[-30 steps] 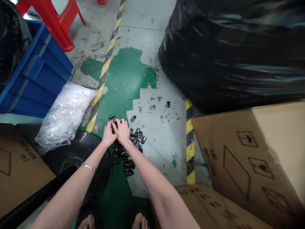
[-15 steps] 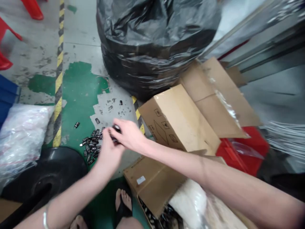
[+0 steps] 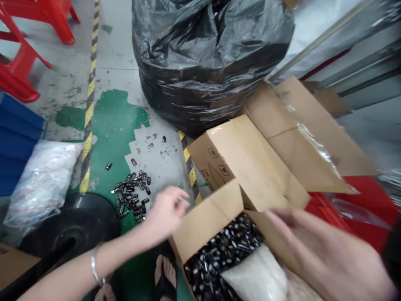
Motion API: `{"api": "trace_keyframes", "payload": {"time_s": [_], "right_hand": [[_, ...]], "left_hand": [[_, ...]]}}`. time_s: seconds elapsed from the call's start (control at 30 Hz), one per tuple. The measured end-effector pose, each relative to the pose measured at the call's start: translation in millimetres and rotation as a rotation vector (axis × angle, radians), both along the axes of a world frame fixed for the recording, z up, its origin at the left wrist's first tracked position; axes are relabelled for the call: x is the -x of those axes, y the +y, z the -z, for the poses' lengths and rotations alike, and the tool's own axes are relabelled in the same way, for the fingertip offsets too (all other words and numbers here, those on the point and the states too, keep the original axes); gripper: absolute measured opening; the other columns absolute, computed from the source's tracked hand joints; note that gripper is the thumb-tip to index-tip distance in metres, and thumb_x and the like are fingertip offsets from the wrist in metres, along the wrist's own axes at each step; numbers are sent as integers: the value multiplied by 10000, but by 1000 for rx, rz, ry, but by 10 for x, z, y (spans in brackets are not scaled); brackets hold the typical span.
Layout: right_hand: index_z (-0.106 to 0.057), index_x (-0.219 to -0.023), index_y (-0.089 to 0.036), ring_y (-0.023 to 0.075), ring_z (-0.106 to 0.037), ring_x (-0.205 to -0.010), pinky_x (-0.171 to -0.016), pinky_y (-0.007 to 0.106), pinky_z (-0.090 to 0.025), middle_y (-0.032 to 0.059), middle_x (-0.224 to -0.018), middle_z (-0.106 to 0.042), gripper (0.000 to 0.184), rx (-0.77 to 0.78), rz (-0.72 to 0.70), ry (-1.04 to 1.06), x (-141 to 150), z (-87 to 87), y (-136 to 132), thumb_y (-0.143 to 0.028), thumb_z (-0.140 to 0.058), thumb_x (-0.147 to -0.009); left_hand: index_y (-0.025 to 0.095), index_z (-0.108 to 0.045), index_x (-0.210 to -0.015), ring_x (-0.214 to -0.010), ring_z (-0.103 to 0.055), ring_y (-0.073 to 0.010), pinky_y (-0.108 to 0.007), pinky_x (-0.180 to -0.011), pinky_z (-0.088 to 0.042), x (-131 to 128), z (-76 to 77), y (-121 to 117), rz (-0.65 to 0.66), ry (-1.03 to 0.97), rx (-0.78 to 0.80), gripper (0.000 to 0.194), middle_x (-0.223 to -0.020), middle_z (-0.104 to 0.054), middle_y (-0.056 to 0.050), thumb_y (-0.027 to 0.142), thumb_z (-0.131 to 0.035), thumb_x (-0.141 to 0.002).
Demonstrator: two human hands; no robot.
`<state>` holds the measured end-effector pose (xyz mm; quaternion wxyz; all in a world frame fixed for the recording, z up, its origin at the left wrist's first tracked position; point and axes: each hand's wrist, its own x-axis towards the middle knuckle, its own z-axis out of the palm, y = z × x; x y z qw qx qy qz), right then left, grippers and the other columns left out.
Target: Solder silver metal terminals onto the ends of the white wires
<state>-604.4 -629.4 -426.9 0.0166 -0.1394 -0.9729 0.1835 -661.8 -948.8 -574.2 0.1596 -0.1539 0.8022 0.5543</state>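
Observation:
My left hand [image 3: 167,209] is just outside the left flap [image 3: 209,221] of an open cardboard box, fingers loosely curled and apart, nothing visible in them. My right hand [image 3: 328,251], blurred, hovers over the box's right side with fingers stretched out and no object showing. Many small shiny black pieces [image 3: 222,251] fill the box; a whitish plastic bag [image 3: 260,276] lies on top of them. On the floor left of the box sits a loose pile of small black pieces [image 3: 130,194], with a few strays around it.
Behind the box stand another carton [image 3: 257,159] and a large black plastic bag [image 3: 213,62]. At left are a black round base [image 3: 90,213] with a pole, a clear bag [image 3: 46,179], a blue crate [image 3: 19,142] and red stools [image 3: 19,75]. My foot [image 3: 166,271] is beside the box.
Both hands held black pieces together over the pile, then moved right and parted; no pieces show in them now. The box's left flap has risen, exposing its contents. The view has swung right.

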Motion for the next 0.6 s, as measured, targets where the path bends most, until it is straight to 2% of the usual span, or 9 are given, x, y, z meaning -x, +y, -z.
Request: {"api": "trace_keyframes", "payload": {"time_s": [0.07, 0.13, 0.17, 0.2, 0.27, 0.33, 0.43, 0.53, 0.6], "right_hand": [[-781, -928, -460, 344, -802, -797, -742, 534, -641, 115, -924, -837, 325, 149, -190, -133, 927, 318, -263, -703, -568, -896], [-783, -907, -313, 269, -768, -683, -715, 462, -646, 116, -836, -813, 398, 197, -311, -203, 1805, 804, -615, -627, -550, -980], [-775, -943, -247, 233, -758, -710, -760, 437, -641, 108, -848, -801, 415, 183, -333, -210, 2174, 1083, -813, -578, -539, -1027], [-752, -1023, -188, 198, -751, -784, -813, 419, -632, 80, -919, -792, 391, 157, -345, -209, 2479, 1367, -1012, -531, -566, -1051], [-721, -1140, -183, 205, -739, -909, -841, 419, -633, 75, -1080, -767, 310, 105, -345, -199, 2890, 1910, -1378, -465, -647, -1037], [-696, -1218, -180, 220, -730, -1000, -882, 433, -629, 84, -1199, -735, 285, 54, -333, -199, 3072, 2377, -1657, -396, -676, -1033], [-679, -1278, -190, 247, -706, -1109, -960, 474, -608, 102, -1314, -694, 286, -16, -335, -208, 3091, 2908, -1918, -335, -681, -1032], [-661, -1312, -180, 278, -669, -1203, -1019, 516, -575, 114, -1389, -654, 315, -60, -397, -200, 2958, 3245, -2149, -309, -686, -1026], [-657, -1317, -184, 288, -652, -1234, -1020, 519, -574, 115, -1411, -638, 315, -64, -482, -190, 2783, 3359, -2359, -309, -680, -1029]], "left_hand": [[160, -722, -1078, -775, -725, -178, -360, -724, -624, 171, 177, -383, -25, 2, 94, 200, -956, -758, -32, 339, -716, -987], [170, -711, -1160, -949, -732, -218, -423, -843, -625, 339, 402, -860, -103, -5, 246, 225, -1126, -749, -71, 333, -698, -1005], [170, -698, -1210, -1034, -723, -247, -465, -899, -614, 403, 527, -1097, -147, -14, 327, 261, -1212, -729, -89, 325, -703, -1001], [172, -685, -1254, -1089, -712, -267, -496, -934, -604, 448, 656, -1312, -179, -20, 393, 300, -1275, -710, -101, 324, -709, -996], [182, -658, -1325, -1182, -681, -300, -541, -990, -578, 497, 910, -1639, -214, -16, 502, 366, -1375, -667, -117, 321, -715, -990], [192, -635, -1372, -1244, -650, -322, -569, -1029, -554, 530, 1135, -1815, -212, -2, 590, 413, -1438, -632, -126, 319, -718, -987], [205, -610, -1415, -1309, -607, -344, -597, -1069, -519, 628, 1390, -1882, -149, -5, 705, 459, -1495, -591, -132, 319, -719, -983], [211, -618, -1404, -1315, -598, -343, -593, -1071, -515, 775, 1549, -1842, -39, -53, 780, 438, -1504, -582, -129, 323, -707, -991], [207, -634, -1377, -1284, -620, -329, -570, -1043, -541, 835, 1602, -1776, 50, -94, 791, 405, -1480, -600, -125, 320, -703, -995]]}}
